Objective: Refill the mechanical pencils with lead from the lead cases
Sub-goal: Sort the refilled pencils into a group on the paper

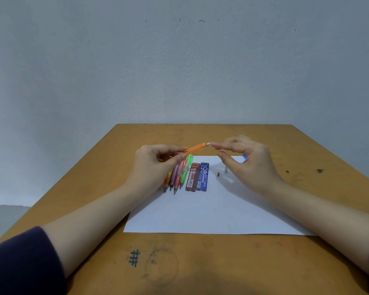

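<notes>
My left hand [156, 165] grips an orange mechanical pencil [195, 148] by its lower part and holds it slanted above the table, white eraser end pointing right. My right hand [249, 165] hovers beside it. The index fingertip is at the eraser end and the thumb is apart below it. Several coloured mechanical pencils [178, 175] lie side by side on the white paper [211, 209], partly hidden by my left hand. Next to them lie a red lead case [191, 177] and a blue lead case [203, 177].
A small grey cap [226, 169] and a tiny dark piece [218, 173] sit on the paper under my right hand. Something blue [245, 156] shows behind my right fingers. The brown table [200, 262] stands against a grey wall, with pen marks near its front edge.
</notes>
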